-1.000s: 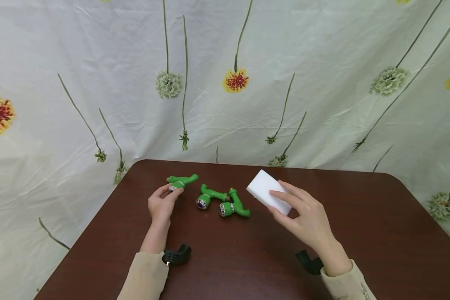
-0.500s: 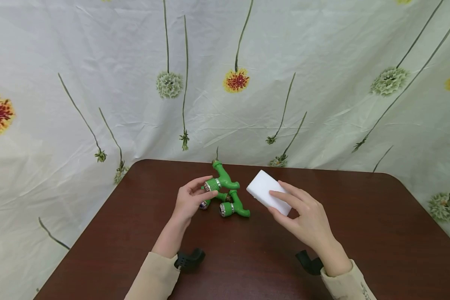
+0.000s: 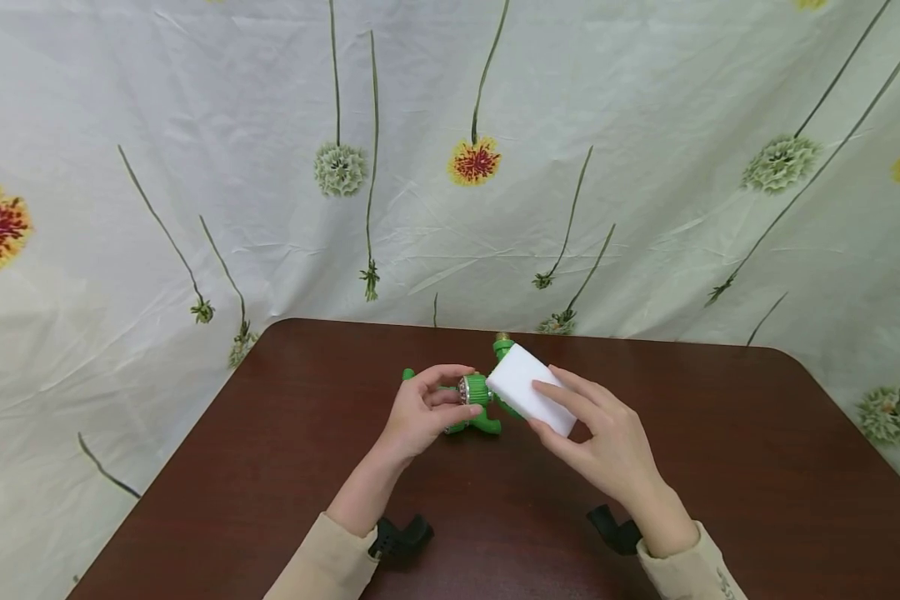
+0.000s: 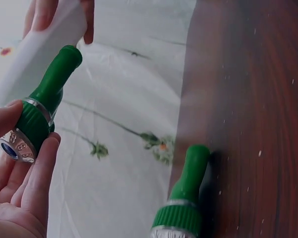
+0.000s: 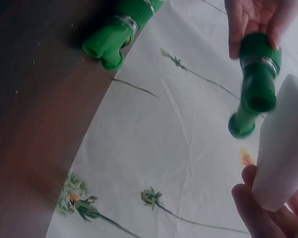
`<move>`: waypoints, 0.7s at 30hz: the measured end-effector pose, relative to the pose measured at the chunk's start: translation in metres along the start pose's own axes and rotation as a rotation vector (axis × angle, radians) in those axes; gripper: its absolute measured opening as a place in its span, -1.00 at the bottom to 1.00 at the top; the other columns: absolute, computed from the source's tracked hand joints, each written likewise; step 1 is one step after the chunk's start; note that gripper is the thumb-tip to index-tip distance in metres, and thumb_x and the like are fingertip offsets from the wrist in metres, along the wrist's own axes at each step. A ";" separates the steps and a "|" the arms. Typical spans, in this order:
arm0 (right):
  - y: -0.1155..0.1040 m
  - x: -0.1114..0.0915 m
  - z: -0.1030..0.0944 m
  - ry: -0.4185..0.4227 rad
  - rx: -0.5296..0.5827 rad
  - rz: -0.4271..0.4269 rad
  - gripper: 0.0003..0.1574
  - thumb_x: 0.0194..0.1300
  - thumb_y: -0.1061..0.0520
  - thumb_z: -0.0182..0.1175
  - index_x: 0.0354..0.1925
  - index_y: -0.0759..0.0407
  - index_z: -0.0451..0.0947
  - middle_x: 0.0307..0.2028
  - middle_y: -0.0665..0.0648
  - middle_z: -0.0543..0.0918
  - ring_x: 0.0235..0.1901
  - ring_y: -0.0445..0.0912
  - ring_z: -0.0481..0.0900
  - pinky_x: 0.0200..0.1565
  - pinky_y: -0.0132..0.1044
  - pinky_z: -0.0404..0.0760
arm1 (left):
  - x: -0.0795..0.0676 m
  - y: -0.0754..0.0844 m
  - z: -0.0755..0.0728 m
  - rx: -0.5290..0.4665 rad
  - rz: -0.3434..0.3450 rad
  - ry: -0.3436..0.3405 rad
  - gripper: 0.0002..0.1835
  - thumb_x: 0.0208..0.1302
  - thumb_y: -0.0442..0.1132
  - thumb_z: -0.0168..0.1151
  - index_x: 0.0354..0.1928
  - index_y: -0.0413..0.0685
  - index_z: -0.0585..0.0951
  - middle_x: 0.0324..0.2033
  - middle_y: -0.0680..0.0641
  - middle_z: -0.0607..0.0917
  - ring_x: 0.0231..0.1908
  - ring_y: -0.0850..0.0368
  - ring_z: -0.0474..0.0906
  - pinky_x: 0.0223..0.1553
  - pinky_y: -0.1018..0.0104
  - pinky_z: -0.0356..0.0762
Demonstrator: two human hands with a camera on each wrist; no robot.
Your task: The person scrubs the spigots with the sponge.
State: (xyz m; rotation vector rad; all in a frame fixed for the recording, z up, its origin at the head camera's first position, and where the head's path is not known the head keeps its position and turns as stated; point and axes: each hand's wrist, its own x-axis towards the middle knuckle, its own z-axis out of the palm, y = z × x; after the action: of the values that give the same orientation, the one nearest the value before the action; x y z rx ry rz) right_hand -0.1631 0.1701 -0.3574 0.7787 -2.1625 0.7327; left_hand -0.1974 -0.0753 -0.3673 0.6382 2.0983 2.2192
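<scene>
My left hand (image 3: 416, 417) holds a green water tap (image 3: 477, 390) by its ribbed knob, thumb and fingers around it, above the table. The tap's brass threaded end points away from me. My right hand (image 3: 615, 446) grips a white sponge block (image 3: 528, 387) between thumb and fingers. In the head view the sponge overlaps the tap's body; whether they touch I cannot tell. In the right wrist view the raised tap (image 5: 258, 82) is just beside the sponge (image 5: 285, 148). Below, a second green tap (image 3: 487, 423) lies on the table, with a third (image 3: 408, 375) mostly hidden behind my left hand.
The dark reddish-brown table (image 3: 720, 433) has rounded far corners. Behind it hangs a white cloth (image 3: 255, 108) printed with flowers. A black strap (image 3: 405, 537) is at the left wrist and another black strap (image 3: 613, 531) at the right.
My left hand has lifted the tap from the table's left side and carried it right, up to the sponge. The right hand has shifted slightly left, still holding the sponge.
</scene>
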 end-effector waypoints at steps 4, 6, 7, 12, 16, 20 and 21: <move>-0.005 -0.001 0.007 -0.021 0.013 -0.036 -0.53 0.23 -0.20 0.20 0.00 -0.01 0.64 0.07 0.14 0.57 -0.09 0.00 0.58 -0.49 -0.33 0.53 | -0.001 0.001 0.005 0.026 0.011 -0.019 -0.51 0.01 -0.47 0.38 0.06 -0.26 0.54 -0.06 -0.22 0.59 -0.23 0.05 0.66 -0.28 0.34 0.60; -0.007 -0.002 0.010 -0.035 0.016 -0.042 -0.51 0.24 -0.23 0.17 0.00 0.00 0.64 0.07 0.17 0.56 -0.08 0.03 0.57 -0.48 -0.34 0.54 | -0.001 0.001 0.006 0.039 0.017 -0.022 -0.51 0.01 -0.46 0.39 0.05 -0.25 0.54 -0.04 -0.20 0.59 -0.22 0.02 0.66 -0.27 0.33 0.61; -0.007 -0.003 0.011 -0.040 0.016 -0.038 -0.50 0.25 -0.25 0.15 0.00 0.00 0.65 0.07 0.17 0.56 -0.07 0.04 0.57 -0.48 -0.35 0.54 | -0.002 0.001 0.006 0.042 0.018 -0.020 -0.52 0.00 -0.46 0.39 0.05 -0.25 0.55 -0.04 -0.19 0.59 -0.22 0.02 0.66 -0.27 0.33 0.61; -0.008 -0.004 0.013 -0.036 0.033 -0.026 -0.49 0.24 -0.26 0.15 -0.02 0.01 0.66 0.06 0.18 0.56 -0.09 0.04 0.57 -0.50 -0.40 0.53 | -0.003 0.002 0.008 0.024 0.019 -0.025 -0.52 0.00 -0.48 0.39 0.04 -0.26 0.55 -0.03 -0.19 0.59 -0.24 0.02 0.66 -0.30 0.33 0.61; -0.009 -0.004 0.012 -0.034 0.042 -0.017 -0.47 0.24 -0.28 0.14 -0.02 0.00 0.66 0.06 0.16 0.57 -0.09 0.03 0.57 -0.50 -0.39 0.52 | -0.004 0.001 0.012 0.021 0.022 -0.037 -0.52 0.00 -0.48 0.37 0.04 -0.31 0.53 -0.04 -0.21 0.59 -0.25 0.07 0.66 -0.30 0.33 0.61; -0.011 -0.003 0.012 -0.034 0.045 -0.019 -0.48 0.23 -0.28 0.15 -0.03 0.00 0.67 0.06 0.15 0.58 -0.09 0.03 0.57 -0.46 -0.30 0.55 | -0.005 -0.001 0.016 0.008 0.038 -0.054 -0.51 0.00 -0.51 0.35 0.04 -0.39 0.50 -0.09 -0.26 0.60 -0.27 0.06 0.66 -0.26 0.28 0.63; -0.011 -0.002 0.011 -0.033 0.039 -0.020 -0.48 0.23 -0.28 0.14 -0.03 -0.01 0.67 0.06 0.15 0.58 -0.09 0.02 0.57 -0.45 -0.28 0.55 | -0.005 -0.001 0.017 0.004 0.045 -0.056 -0.51 -0.01 -0.52 0.35 0.04 -0.40 0.49 -0.10 -0.26 0.60 -0.27 0.06 0.66 -0.25 0.27 0.63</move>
State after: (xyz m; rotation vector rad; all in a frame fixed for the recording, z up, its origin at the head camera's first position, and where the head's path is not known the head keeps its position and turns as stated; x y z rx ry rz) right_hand -0.1587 0.1556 -0.3629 0.8366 -2.1726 0.7587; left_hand -0.1876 -0.0604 -0.3698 0.7461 2.0825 2.1934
